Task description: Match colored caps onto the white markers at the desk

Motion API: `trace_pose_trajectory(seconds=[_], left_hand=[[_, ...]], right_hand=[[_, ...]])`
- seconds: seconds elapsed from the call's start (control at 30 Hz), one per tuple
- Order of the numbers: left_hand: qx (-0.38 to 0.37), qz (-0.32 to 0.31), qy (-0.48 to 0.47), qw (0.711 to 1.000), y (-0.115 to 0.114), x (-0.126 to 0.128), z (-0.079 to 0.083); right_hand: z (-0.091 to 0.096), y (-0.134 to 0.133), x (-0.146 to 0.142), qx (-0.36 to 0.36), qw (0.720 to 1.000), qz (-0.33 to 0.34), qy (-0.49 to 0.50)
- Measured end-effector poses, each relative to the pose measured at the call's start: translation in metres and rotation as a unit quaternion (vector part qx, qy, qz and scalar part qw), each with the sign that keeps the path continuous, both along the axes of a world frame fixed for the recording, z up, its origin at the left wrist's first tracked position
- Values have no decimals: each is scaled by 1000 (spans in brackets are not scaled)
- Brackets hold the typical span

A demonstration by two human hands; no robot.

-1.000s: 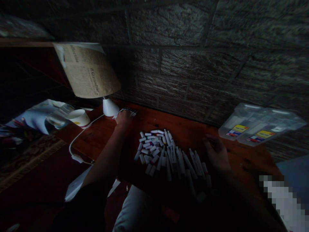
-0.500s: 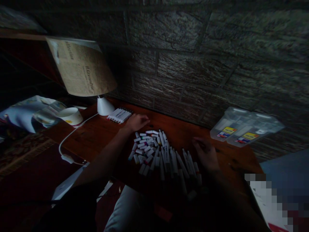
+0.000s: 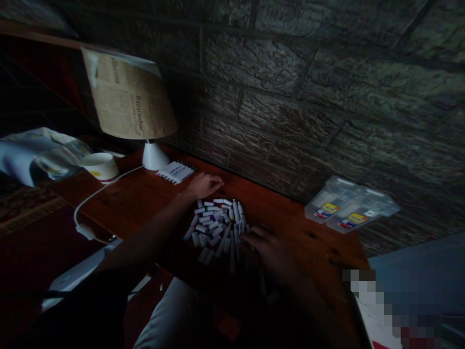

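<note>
A heap of several white markers with coloured caps (image 3: 215, 224) lies on a dark red wooden table (image 3: 145, 198). My left hand (image 3: 204, 184) rests at the heap's far left edge, fingers stretched toward the markers, holding nothing. My right hand (image 3: 262, 245) lies flat over the heap's near right side, fingers spread, covering some markers in shadow. A neat row of white markers (image 3: 176, 171) sits side by side behind my left hand, beside the lamp base.
A lamp (image 3: 131, 104) with a newsprint shade stands at the table's back left, its white cord (image 3: 90, 198) trailing forward. A white cup (image 3: 99, 166) stands left of it. Two clear plastic cases (image 3: 348, 208) lean against the brick wall at the right.
My left hand left the row of markers by the lamp and came back to the heap. My right hand slid left onto the heap. The view shifted right.
</note>
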State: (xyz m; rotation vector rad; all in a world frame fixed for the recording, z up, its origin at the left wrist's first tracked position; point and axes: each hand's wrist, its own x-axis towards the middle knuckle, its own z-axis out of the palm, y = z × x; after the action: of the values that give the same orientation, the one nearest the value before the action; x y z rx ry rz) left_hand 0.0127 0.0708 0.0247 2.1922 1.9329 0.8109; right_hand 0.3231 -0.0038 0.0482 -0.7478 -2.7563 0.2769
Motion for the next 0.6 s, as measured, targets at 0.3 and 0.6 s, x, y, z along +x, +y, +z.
trace_pose_trajectory(seconds=[0.3, 0.6], left_hand=[[4, -1, -18, 1000, -1, 1, 1], [36, -57, -57, 996, -2, 16, -3]], right_hand=[[5, -5, -9, -25, 998, -25, -49], [-1, -5, -12, -47, 995, -55, -62]])
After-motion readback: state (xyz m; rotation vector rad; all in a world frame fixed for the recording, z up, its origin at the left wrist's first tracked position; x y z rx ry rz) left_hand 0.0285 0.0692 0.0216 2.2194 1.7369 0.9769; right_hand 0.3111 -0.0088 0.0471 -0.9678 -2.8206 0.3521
